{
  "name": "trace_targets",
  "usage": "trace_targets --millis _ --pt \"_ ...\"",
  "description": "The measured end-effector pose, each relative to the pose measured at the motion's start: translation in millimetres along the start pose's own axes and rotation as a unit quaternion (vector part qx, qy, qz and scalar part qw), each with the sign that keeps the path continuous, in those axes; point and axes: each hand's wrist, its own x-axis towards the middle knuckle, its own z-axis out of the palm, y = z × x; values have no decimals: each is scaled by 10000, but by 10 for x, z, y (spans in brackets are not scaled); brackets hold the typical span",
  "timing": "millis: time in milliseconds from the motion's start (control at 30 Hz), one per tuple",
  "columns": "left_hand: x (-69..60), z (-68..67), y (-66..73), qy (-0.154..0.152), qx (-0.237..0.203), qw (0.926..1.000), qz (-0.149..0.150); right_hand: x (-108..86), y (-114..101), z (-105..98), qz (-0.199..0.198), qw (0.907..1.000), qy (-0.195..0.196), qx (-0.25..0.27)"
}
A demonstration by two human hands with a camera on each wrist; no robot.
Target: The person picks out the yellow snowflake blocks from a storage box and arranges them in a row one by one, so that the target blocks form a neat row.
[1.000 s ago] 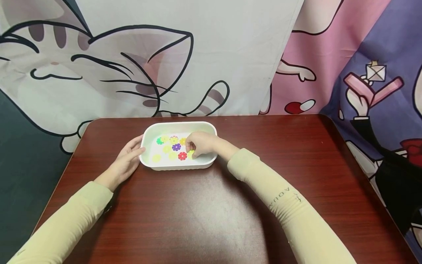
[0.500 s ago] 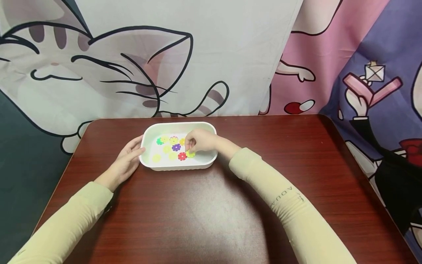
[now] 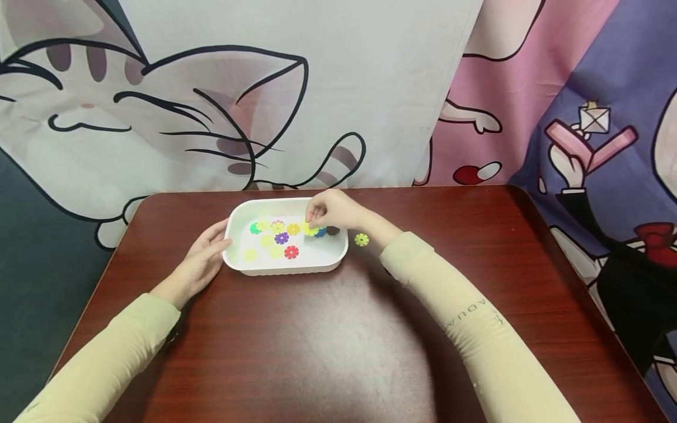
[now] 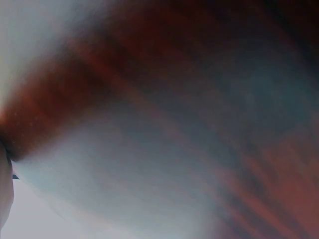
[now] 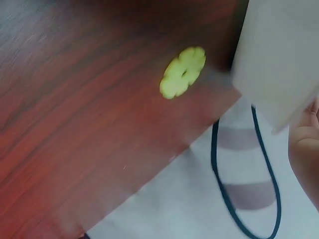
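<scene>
A white plastic tray (image 3: 288, 271) holds several flower-shaped plastic discs, among them a red disc (image 3: 291, 252), a purple disc (image 3: 281, 238) and an orange disc (image 3: 293, 229). My left hand (image 3: 198, 261) grips the tray's left end, thumb at the rim and fingers along the outer side. Between thumb and fingertips, my right hand (image 3: 338, 210) pinches a yellow disc (image 3: 309, 230) above the tray's right half. Below that disc, a blue disc (image 3: 320, 232) and a dark disc (image 3: 332, 231) partly show. The left wrist view is mostly blurred.
On the brown table (image 3: 275, 341), another yellow disc (image 3: 362, 239) lies just right of the tray. The right wrist view also shows this loose disc (image 5: 182, 72), beside the tray's wall (image 5: 276, 59). Behind the table's far edge hangs a printed cloth (image 3: 370, 70).
My right hand has risen and moved toward the tray's far side, lifting the yellow disc from beside the red one. The loose disc on the table has come into view. My left hand stays put.
</scene>
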Motion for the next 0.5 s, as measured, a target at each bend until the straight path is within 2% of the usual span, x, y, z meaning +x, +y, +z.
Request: trace_targets --millis 233,500 --pt "-10 4 5 68 22 10000 -70 -170 139 -242 96 9998 166 90" --pt "-12 12 15 64 -9 10000 -68 -416 307 -501 289 9970 536 476"
